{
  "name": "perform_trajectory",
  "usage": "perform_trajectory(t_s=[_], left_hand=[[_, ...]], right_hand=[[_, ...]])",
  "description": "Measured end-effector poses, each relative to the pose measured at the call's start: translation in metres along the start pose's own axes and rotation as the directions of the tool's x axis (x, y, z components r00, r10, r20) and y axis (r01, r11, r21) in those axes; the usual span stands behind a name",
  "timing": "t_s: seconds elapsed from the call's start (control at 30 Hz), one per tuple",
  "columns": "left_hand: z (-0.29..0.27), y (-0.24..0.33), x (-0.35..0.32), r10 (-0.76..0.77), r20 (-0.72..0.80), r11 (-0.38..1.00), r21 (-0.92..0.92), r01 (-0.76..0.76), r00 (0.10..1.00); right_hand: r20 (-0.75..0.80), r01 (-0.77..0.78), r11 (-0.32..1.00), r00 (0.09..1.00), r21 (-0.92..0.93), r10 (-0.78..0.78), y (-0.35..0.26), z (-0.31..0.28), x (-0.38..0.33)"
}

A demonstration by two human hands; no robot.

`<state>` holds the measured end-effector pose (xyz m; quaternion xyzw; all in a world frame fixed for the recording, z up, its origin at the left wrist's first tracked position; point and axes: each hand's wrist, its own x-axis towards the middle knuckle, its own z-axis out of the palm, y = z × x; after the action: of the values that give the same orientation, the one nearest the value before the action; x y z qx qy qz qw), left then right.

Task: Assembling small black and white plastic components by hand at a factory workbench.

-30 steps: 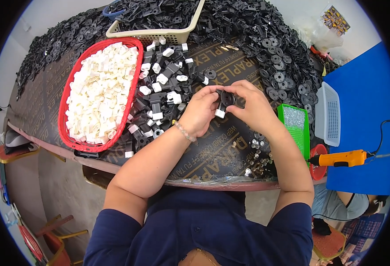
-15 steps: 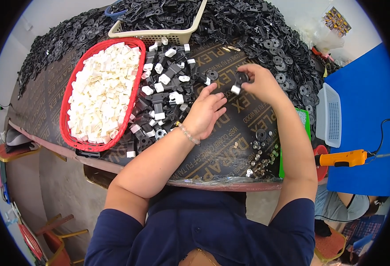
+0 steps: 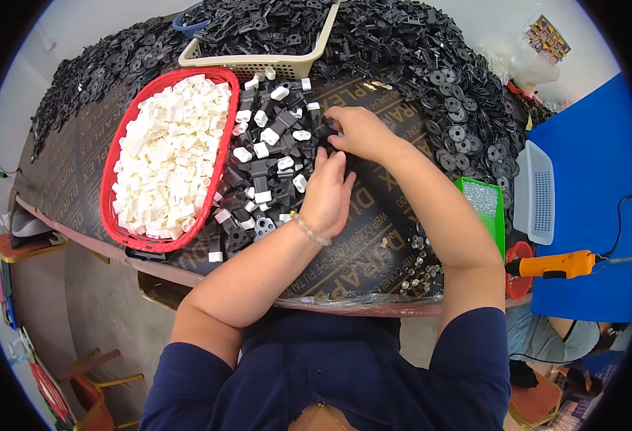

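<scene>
My right hand (image 3: 363,134) reaches in over the right edge of a heap of black plastic parts with white caps (image 3: 264,149). Its thumb and fingers are closed around a black plastic part (image 3: 323,130), mostly hidden by the fingers. Just below, my left hand (image 3: 324,192) has its fingers stretched out beside the same heap, with nothing visible in it. To the left, a red basket (image 3: 105,197) is full of white plastic caps (image 3: 169,158).
A beige basket (image 3: 258,65) of black parts stands at the back. Black discs (image 3: 457,133) pile up at the right. A green tray (image 3: 501,219) holds small silvery pieces, near loose metal bits (image 3: 418,262), a white basket (image 3: 535,190) and an orange power screwdriver (image 3: 560,266).
My right hand has moved left from over the bare board to the heap's edge; the white-capped black part it held is no longer plainly visible. My left hand has shifted slightly down.
</scene>
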<state>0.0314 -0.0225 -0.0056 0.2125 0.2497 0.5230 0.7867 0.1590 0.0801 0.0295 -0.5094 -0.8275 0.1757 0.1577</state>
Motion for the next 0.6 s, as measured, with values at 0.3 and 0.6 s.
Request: perform_trajectory(t_s=[0.3, 0.6], left_hand=[[-0.002, 0.003, 0.005, 0.019, -0.154, 0.997, -0.073, -0.031, 0.988], [-0.012, 0.013, 0.012, -0.075, -0.161, 0.971, -0.237, 0.035, 0.984]], right_hand=[[0.389, -0.101, 0.952, 0.921, 0.29, -0.021, 0.003, -0.035, -0.005], [0.487, -0.063, 0.956, 0.869, 0.288, -0.09, -0.017, -0.046, 0.008]])
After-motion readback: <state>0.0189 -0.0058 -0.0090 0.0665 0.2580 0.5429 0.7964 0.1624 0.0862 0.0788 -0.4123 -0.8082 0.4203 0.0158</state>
